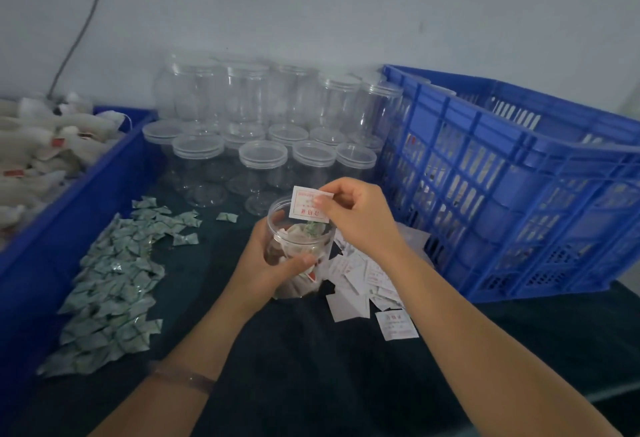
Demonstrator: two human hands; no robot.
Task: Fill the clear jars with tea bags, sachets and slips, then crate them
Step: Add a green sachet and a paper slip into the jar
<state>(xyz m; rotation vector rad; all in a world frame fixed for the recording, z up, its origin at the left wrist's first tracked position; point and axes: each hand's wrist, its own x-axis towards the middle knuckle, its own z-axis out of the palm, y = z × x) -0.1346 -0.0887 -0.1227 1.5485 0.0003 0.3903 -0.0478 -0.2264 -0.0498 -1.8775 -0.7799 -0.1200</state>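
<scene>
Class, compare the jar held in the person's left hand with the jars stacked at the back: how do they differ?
The held jar is open and holds tea bags and a green sachet; the stacked jars are lidded and look empty. The held jar is gripped by the left hand; the stacked jars stand untouched in two tiers. Both are clear and round.

sachets [110, 284] left of held jar [298, 246], slips [363, 284] right, empty jars [263, 125] behind, crate [519, 177] far right

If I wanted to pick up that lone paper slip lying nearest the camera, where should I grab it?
Pinch the slip by its near right corner, coming from the front right. It lies flat on the dark cloth, apart from the slip pile, so that edge looks free.
</scene>
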